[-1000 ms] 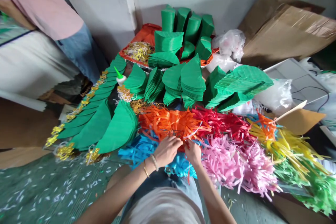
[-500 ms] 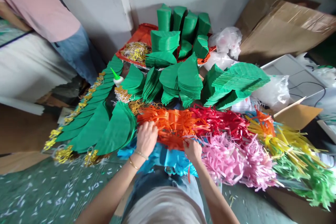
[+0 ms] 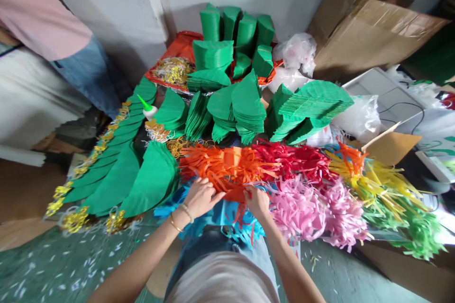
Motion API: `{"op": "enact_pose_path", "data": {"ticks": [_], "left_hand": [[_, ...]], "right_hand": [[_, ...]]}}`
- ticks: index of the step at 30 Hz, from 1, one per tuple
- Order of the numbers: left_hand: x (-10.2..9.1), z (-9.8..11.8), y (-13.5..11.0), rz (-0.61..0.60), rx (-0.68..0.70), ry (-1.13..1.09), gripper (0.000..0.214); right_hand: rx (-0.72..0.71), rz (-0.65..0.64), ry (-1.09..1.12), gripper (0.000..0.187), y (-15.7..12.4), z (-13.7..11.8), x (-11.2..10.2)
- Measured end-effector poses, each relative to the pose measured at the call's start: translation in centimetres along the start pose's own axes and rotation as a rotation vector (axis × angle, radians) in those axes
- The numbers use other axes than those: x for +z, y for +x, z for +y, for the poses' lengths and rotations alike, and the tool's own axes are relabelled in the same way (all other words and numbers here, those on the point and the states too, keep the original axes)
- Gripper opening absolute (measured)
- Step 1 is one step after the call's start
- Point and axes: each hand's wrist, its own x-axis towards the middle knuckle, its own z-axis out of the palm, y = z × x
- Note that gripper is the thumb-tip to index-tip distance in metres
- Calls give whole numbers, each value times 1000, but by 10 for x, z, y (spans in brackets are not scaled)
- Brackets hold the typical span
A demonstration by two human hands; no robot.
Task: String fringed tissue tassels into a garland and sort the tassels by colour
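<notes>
1. Upper left of frame: a co-worker in a pink shirt (image 3: 39, 16), hands not clear to us.
2. Left: a fanned row of green leaves (image 3: 113, 168), gold trim (image 3: 101, 144) along its outer edge. We'd call that row laid out. Glue (image 3: 150, 112) stands just beside its upper end.
3. Upper centre: bundled green stacks (image 3: 215, 56); we see no gold trim on them, so trimming may be left there.
4. Lower centre: our left hand (image 3: 202, 197), palm down over orange and blue fringe. Thumb stands wide of the fingers, tip at the orange strip (image 3: 234, 194); no pinch visible.
5. The orange strip lies between our hands, just below the orange bunch (image 3: 231, 158) and over the blue fringe (image 3: 222, 213).
6. Our right hand (image 3: 258, 201): thumb and finger pinched narrow on the strip's right end. We judge this piece mid-handling, not finished.
7. Right of centre: red fringe (image 3: 295, 158) above pink fringe (image 3: 302, 208). Both look cut and fluffed.
8. Lower right: yellow fringe (image 3: 386, 189) over light-green fringe (image 3: 419, 232), also cut. Can't count finished pieces from here.
</notes>
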Motion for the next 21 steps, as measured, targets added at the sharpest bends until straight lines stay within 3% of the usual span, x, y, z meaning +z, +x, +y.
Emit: {"op": "enact_pose_path", "data": {"ticks": [2, 4, 7, 9, 11, 14, 17, 21], "left_hand": [[-10, 2, 0, 68, -98, 78, 43], [-8, 22, -1, 84, -105, 62, 35], [17, 64, -5, -17, 105, -93, 23], [40, 79, -6, -30, 146, -89, 25], [60, 78, -5, -25, 154, -62, 34], [78, 59, -3, -24, 171, -29, 47], [85, 42, -1, -20, 204, -9, 48], [88, 36, 3, 1, 240, 3, 42]], "right_hand": [[0, 7, -2, 21, 1, 0, 1], [-1, 16, -6, 22, 1, 0, 1], [-12, 30, -13, 22, 0, 2, 1], [-14, 43, -21, 22, 0, 2, 2], [-13, 60, -32, 22, 1, 1, 5], [-29, 89, -47, 19, 2, 0, 7], [-72, 144, -71, 13, 0, 6, 0], [-77, 248, -134, 33, -14, 19, -19]]}}
